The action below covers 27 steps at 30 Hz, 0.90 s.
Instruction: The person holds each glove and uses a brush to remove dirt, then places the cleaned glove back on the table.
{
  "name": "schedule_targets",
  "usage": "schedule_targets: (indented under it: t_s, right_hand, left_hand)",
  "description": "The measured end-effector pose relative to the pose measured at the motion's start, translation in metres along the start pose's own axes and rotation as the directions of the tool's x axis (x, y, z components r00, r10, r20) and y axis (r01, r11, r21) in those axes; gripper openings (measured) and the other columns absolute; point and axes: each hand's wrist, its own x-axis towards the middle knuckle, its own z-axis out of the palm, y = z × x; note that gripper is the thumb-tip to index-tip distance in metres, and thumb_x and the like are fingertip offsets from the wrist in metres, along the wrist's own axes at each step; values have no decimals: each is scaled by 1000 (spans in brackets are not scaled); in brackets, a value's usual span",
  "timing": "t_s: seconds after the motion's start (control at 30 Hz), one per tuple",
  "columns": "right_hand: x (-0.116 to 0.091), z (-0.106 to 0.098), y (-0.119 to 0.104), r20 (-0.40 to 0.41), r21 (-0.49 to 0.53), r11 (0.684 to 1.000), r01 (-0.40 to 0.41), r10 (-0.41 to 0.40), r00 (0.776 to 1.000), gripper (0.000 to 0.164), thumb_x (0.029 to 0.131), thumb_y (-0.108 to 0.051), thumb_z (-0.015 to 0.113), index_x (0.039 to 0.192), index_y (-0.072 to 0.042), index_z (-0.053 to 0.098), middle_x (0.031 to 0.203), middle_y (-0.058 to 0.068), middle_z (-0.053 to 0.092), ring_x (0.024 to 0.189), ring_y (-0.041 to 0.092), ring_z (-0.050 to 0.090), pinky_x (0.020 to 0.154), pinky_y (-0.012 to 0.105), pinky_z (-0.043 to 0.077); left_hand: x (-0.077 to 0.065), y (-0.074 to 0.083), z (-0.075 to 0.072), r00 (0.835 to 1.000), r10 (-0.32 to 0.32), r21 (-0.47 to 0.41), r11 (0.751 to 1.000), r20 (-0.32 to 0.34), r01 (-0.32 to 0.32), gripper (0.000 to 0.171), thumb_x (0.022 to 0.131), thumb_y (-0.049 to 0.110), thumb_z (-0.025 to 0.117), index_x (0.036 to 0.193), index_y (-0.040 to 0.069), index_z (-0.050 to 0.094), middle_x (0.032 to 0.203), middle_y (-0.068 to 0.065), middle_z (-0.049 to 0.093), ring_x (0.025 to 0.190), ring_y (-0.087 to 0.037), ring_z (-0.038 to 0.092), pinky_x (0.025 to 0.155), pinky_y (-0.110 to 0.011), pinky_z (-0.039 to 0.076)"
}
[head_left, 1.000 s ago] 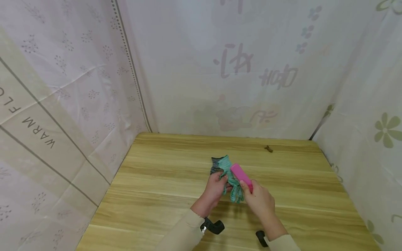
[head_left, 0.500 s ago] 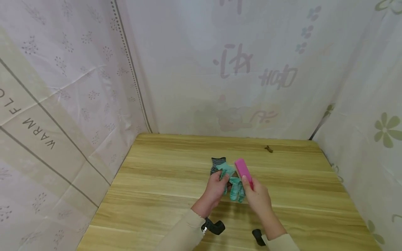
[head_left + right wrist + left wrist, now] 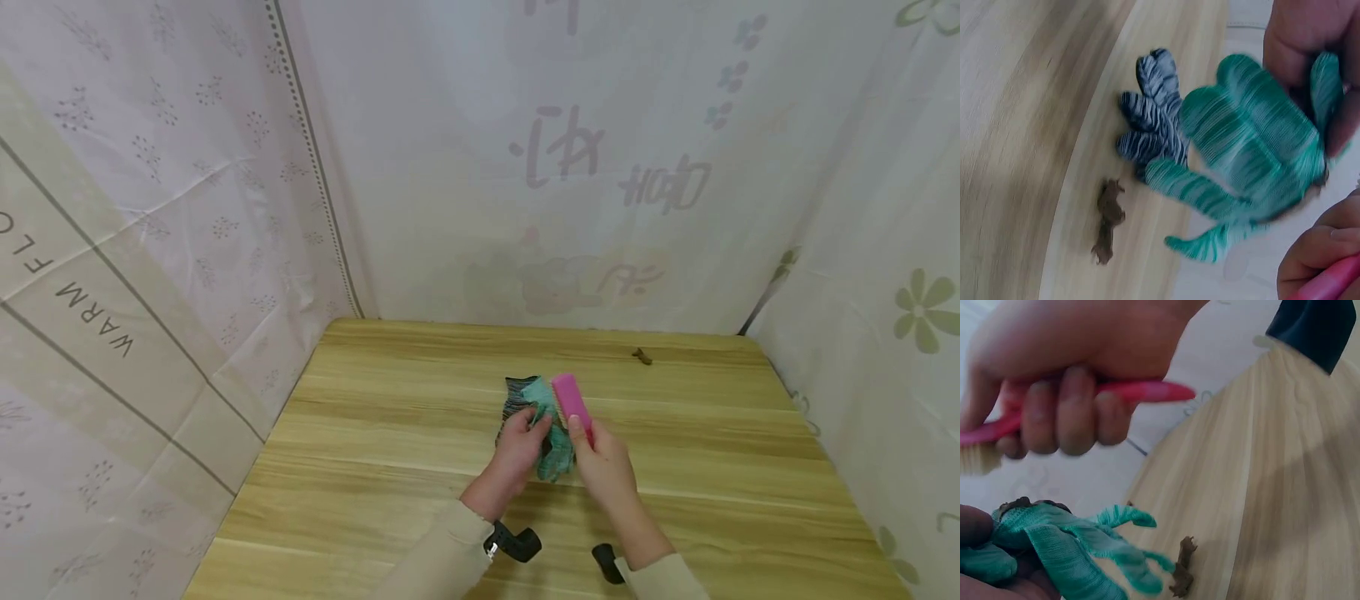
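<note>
A green knitted glove hangs from my left hand, whose thumb and fingers pinch it. In the right wrist view, the glove's fingers dangle, with a brown patch at its edge. My right hand grips a pink brush by its handle. The brush's pale bristles face the glove; whether they touch it I cannot tell. A dark grey striped glove lies on the table behind the left hand, partly hidden by the green one.
A small brown object, perhaps a toy animal, lies near the back right edge of the wooden table. Printed curtains hang around the back and sides. Black straps circle the wrists.
The brush first moves away from the green glove, then back left against or close to it. The glove's fingers have swung left and bunched up. The left hand stays nearly in place.
</note>
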Motion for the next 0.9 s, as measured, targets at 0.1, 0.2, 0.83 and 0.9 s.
schedule_targets:
  t_s: [0.1, 0.2, 0.83, 0.9]
  right_hand:
    - [1, 7, -1, -1, -24, 1000, 16, -16, 1000, 52, 106, -52, 42, 99, -4, 60, 73, 6, 50, 67, 19, 46, 59, 31, 38]
    - [2, 11, 2, -10, -102, 995, 24, -25, 1000, 50, 106, -51, 42, 98, -6, 60, 75, 8, 54, 68, 21, 49, 59, 32, 38]
    - [2, -2, 26, -3, -390, 918, 76, -84, 996, 49, 104, -56, 43, 90, -10, 54, 63, 3, 47, 55, 19, 44, 50, 31, 30]
    - [2, -3, 27, 4, -346, 935, 75, -78, 997, 49, 105, -55, 42, 93, -9, 56, 64, 4, 49, 57, 19, 45, 51, 31, 32]
  left_hand:
    - [-3, 0, 4, 1000, 10, 39, 999, 29, -11, 34, 107, 21, 50, 128, -3, 61, 117, -10, 65, 103, -10, 57, 89, -27, 50]
    - [-5, 1, 7, 999, 18, 20, 1000, 42, -19, 33, 107, 20, 47, 127, -2, 62, 118, -12, 67, 103, -10, 60, 89, -27, 51]
    - [-6, 3, 0, 999, 18, 27, 1000, -42, -16, 30, 106, 16, 51, 118, -7, 66, 104, -11, 69, 90, -8, 61, 78, -23, 52]
    - [-6, 4, 0, 999, -4, 27, 1000, -36, 5, 30, 106, 17, 51, 119, -6, 66, 107, -12, 70, 91, -11, 64, 80, -27, 54]
